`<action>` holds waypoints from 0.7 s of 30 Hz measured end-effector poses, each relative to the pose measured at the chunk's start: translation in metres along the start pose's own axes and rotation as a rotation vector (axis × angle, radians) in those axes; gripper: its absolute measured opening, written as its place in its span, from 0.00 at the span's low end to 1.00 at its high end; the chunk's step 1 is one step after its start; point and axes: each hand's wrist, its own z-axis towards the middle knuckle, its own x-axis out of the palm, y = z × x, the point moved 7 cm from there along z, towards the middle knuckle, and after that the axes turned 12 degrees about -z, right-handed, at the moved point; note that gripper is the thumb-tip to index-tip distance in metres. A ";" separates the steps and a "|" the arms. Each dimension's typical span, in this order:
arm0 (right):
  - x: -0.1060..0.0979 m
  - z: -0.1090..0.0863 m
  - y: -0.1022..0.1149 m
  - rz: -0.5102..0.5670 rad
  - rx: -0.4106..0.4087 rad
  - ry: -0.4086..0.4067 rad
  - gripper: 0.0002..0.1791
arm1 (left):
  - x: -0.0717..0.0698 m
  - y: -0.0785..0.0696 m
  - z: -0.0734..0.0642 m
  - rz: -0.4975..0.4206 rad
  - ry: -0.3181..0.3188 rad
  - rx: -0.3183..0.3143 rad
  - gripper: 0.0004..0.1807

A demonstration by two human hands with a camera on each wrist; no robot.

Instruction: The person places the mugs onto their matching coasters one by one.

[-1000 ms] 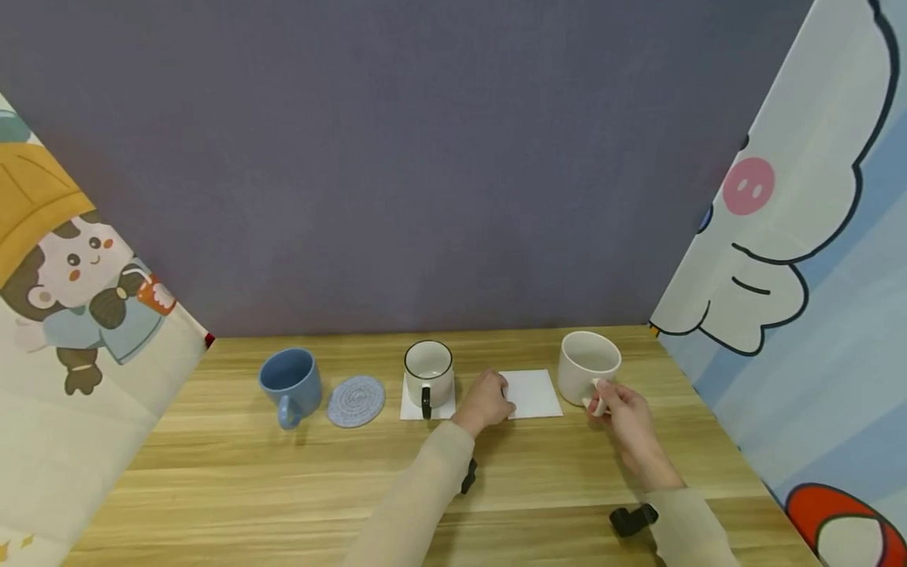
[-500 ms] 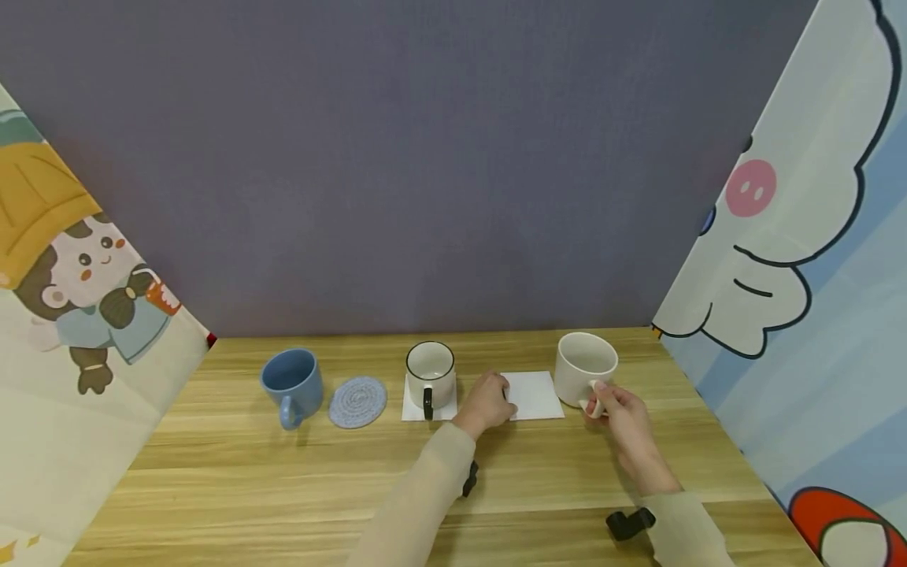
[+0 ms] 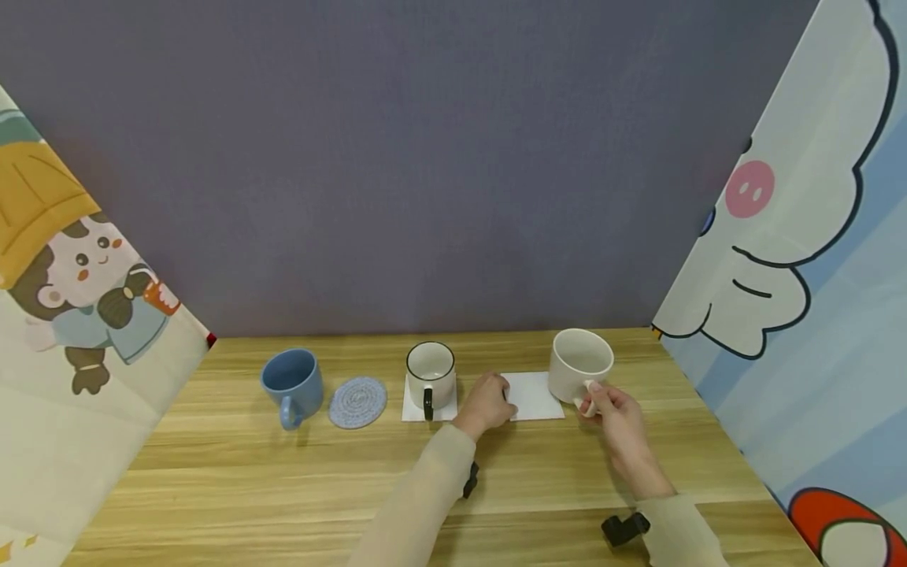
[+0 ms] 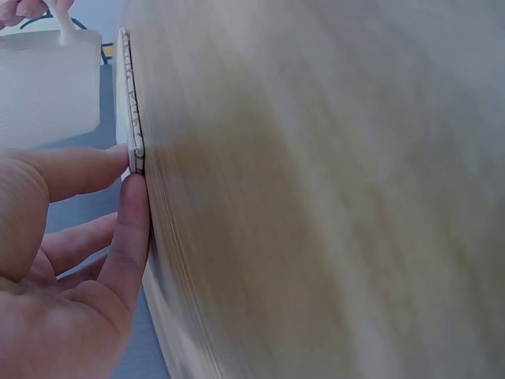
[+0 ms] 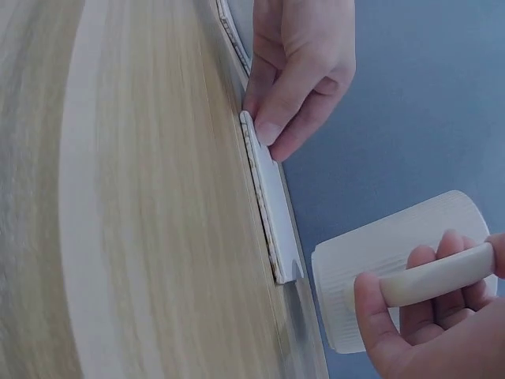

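My right hand (image 3: 623, 429) grips the handle of a white ribbed mug (image 3: 579, 365), holding it slightly tilted at the right end of a square white coaster (image 3: 533, 395). In both wrist views a small gap shows between the mug's base and the surface below. My left hand (image 3: 487, 403) pinches the coaster's left edge between thumb and finger, as the left wrist view shows at the coaster corner (image 4: 132, 118). Left of that hand, a white mug with black rim and black handle (image 3: 429, 376) stands on another white coaster (image 3: 448, 413).
Farther left, a round blue-grey woven coaster (image 3: 357, 402) lies beside a blue mug (image 3: 292, 386) on the wooden table (image 3: 283, 496). A dark grey panel (image 3: 425, 165) rises behind the table, with cartoon-printed sheets (image 3: 815, 331) along both sides.
The right hand has carried the white ribbed mug a little left and slightly up, so it now overlaps the coaster's right edge in the head view. The left hand stays on the coaster.
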 end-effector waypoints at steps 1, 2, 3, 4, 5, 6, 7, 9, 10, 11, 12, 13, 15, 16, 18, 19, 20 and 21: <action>0.001 -0.001 0.001 -0.004 -0.006 0.001 0.20 | 0.000 0.000 0.000 -0.002 0.000 -0.001 0.20; 0.002 -0.001 0.001 -0.006 -0.011 -0.002 0.20 | 0.000 0.001 0.000 -0.002 0.001 -0.004 0.20; 0.003 -0.001 0.002 -0.001 -0.016 -0.004 0.20 | 0.000 0.002 0.000 -0.003 0.002 -0.006 0.20; 0.004 -0.002 0.002 0.000 -0.021 -0.006 0.20 | 0.000 0.002 0.001 -0.004 0.003 -0.009 0.20; 0.004 -0.002 0.003 0.003 -0.027 -0.007 0.20 | 0.001 0.002 0.001 -0.006 0.003 -0.011 0.20; 0.005 -0.002 0.003 0.009 -0.030 -0.008 0.20 | 0.000 0.003 0.000 -0.009 0.002 -0.010 0.20; 0.006 -0.003 0.004 0.016 -0.032 -0.010 0.20 | 0.001 0.003 0.000 -0.008 0.003 -0.012 0.20; 0.008 -0.003 0.004 0.035 -0.033 -0.011 0.19 | 0.001 0.003 0.000 -0.008 0.002 -0.012 0.20; 0.009 -0.003 0.005 0.045 -0.035 -0.010 0.19 | 0.000 0.003 0.000 -0.008 0.001 -0.011 0.20; 0.010 -0.004 0.005 0.054 -0.035 -0.011 0.18 | 0.000 0.003 0.001 -0.007 0.000 -0.009 0.20; 0.011 -0.004 0.006 0.062 -0.035 -0.011 0.18 | 0.000 0.003 0.001 -0.007 0.000 -0.007 0.20; 0.012 -0.004 0.006 0.067 -0.036 -0.011 0.18 | 0.000 0.003 0.001 -0.008 -0.001 -0.005 0.20; 0.013 -0.004 0.007 0.067 -0.038 -0.008 0.17 | 0.001 0.004 0.001 -0.008 -0.002 -0.003 0.20; 0.014 -0.005 0.008 0.064 -0.040 -0.008 0.17 | 0.001 0.004 0.001 -0.007 -0.002 -0.001 0.20; 0.016 -0.005 0.009 0.055 -0.039 -0.006 0.17 | 0.001 0.004 0.001 -0.006 -0.002 0.001 0.20; 0.016 -0.005 0.009 0.049 -0.038 -0.003 0.16 | 0.001 0.004 0.001 -0.005 -0.002 0.001 0.20; 0.017 -0.005 0.009 0.047 -0.039 -0.003 0.16 | 0.001 0.004 0.002 -0.003 -0.003 0.001 0.20; 0.018 -0.005 0.010 0.045 -0.040 -0.004 0.16 | 0.001 0.004 0.002 -0.003 -0.002 0.001 0.20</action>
